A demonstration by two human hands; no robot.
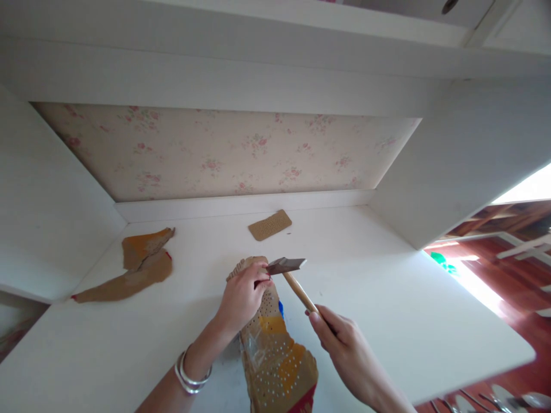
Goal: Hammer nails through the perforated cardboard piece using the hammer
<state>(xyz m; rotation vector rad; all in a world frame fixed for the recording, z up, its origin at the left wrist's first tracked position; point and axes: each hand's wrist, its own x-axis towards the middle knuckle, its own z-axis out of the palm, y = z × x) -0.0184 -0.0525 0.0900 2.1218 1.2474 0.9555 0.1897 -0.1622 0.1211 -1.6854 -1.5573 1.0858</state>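
Observation:
My right hand (342, 347) is wrapped round the wooden handle of a hammer (301, 292). The hammer's metal head lies right at the fingertips of my left hand (245, 292), partly behind them. My left fingers are pinched together over the upper end of a torn cardboard piece (279, 367); what they pinch, if anything, is hidden by the fingers and the hammer head. Many small holes dot this cardboard, which carries orange patches, clear tape and a red corner. A bit of something blue (281, 308) peeks out at its right edge.
The cardboard lies on a white desk (387, 298) with side panels and a shelf above. A small brown cardboard rectangle (270, 225) rests near the back. Torn cardboard scraps (138, 269) lie at the left. Beyond the right edge is a reddish floor (516, 287).

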